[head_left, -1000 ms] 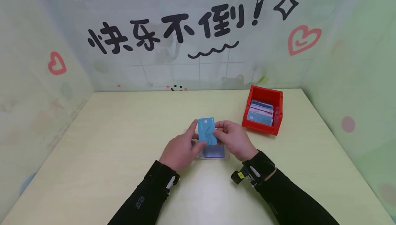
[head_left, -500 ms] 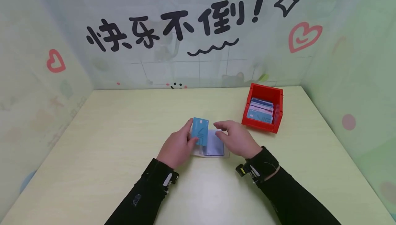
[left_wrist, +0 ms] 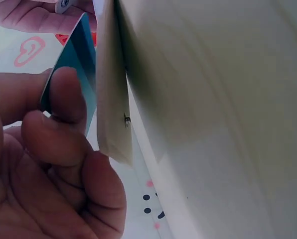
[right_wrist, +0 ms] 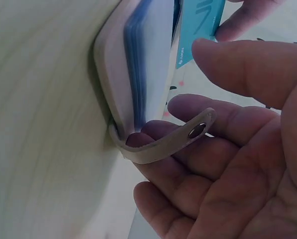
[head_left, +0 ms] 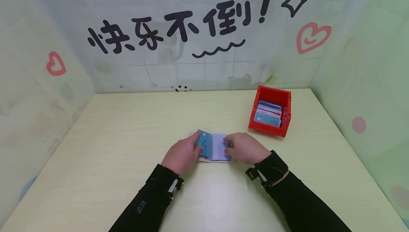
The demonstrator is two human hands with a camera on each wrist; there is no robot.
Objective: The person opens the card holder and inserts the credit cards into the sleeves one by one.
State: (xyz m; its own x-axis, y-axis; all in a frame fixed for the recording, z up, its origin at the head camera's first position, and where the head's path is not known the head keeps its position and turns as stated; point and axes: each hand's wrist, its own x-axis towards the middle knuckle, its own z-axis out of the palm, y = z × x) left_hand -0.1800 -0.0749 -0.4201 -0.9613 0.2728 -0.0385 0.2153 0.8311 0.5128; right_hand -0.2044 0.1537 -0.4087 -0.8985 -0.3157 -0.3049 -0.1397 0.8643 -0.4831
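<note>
Pale tabletop, card wallet between hands

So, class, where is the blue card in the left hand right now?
In the head view, the blue card is below the picture's centre, held by the left hand, at the left side of the open card holder.

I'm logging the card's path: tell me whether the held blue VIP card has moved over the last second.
Yes: against the red bin, the blue VIP card has shifted left and down in the head view.
</note>
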